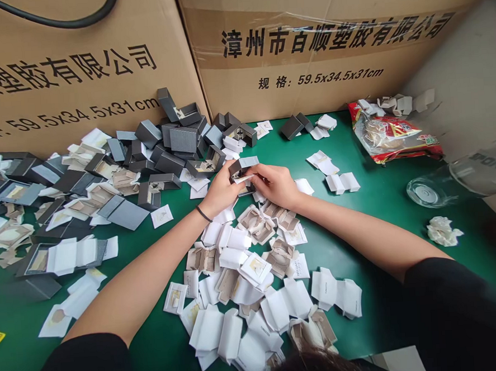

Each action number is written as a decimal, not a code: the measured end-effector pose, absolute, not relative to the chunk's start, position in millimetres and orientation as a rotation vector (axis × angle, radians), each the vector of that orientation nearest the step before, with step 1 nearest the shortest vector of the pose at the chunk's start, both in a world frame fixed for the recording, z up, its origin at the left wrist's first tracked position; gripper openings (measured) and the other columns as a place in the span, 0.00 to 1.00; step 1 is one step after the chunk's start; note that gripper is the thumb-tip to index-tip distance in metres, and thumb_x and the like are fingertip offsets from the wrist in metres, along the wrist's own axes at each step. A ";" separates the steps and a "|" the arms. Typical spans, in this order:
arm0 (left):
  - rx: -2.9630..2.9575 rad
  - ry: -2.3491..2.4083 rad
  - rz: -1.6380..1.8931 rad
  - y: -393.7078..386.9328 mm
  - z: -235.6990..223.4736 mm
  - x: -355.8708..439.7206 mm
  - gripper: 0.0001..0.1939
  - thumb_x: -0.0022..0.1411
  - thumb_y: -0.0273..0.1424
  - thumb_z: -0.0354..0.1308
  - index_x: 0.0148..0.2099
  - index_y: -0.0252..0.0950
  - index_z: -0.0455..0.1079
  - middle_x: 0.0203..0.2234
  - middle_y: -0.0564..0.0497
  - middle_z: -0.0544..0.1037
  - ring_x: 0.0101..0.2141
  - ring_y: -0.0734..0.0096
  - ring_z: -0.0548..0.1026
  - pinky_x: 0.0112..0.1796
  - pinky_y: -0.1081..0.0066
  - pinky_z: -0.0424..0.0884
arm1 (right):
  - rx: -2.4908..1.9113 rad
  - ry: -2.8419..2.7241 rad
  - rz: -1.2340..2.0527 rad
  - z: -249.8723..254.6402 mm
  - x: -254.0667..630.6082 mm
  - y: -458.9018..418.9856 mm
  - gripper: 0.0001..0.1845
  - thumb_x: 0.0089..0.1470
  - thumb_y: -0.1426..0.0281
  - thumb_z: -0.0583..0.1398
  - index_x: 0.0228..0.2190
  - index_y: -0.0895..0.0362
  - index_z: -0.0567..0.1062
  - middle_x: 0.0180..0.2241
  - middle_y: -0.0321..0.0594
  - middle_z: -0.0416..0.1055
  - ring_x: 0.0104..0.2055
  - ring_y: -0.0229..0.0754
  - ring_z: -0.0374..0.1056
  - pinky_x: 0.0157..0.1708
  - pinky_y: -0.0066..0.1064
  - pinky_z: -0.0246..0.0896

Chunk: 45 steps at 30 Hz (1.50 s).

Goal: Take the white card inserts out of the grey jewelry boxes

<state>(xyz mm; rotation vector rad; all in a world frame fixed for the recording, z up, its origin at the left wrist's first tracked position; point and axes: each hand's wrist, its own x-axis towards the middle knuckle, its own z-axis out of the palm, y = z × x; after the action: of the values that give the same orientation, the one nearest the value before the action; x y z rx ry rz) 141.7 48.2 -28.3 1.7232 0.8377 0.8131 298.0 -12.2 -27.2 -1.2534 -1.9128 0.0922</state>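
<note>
My left hand [219,193] and my right hand [275,185] meet above the green table [359,223], both closed on one small grey box [242,169] with a white paper insert at its opening. A black band circles my left wrist. Just below my hands lies a heap of white and beige folded inserts [254,286]. Behind and left of the hands is a pile of grey boxes [178,142], some open.
Two large cardboard cartons [306,42] stand along the table's back. More grey boxes and inserts [43,203] spread at the left. A red snack bag [391,134], a clear bottle lying on its side [453,181] and crumpled tissue [442,232] lie at the right.
</note>
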 end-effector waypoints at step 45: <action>1.747 0.841 0.847 52.3 -32.8 140.3 0.19 0.47 0.22 0.52 0.44 0.36 0.65 0.39 0.50 0.72 0.44 0.64 0.69 0.48 0.64 0.64 | -1.336 -2.148 -0.166 -24.9 297.3 -13.7 0.18 0.61 0.71 0.46 0.46 0.57 0.71 0.27 0.39 0.70 0.30 0.37 0.64 0.29 0.28 0.54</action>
<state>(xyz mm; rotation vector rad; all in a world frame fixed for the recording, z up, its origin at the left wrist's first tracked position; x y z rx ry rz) 140.3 52.3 -32.8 1.7466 0.8413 0.8473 297.3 -13.7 -24.9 -1.3363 -2.1483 -0.1658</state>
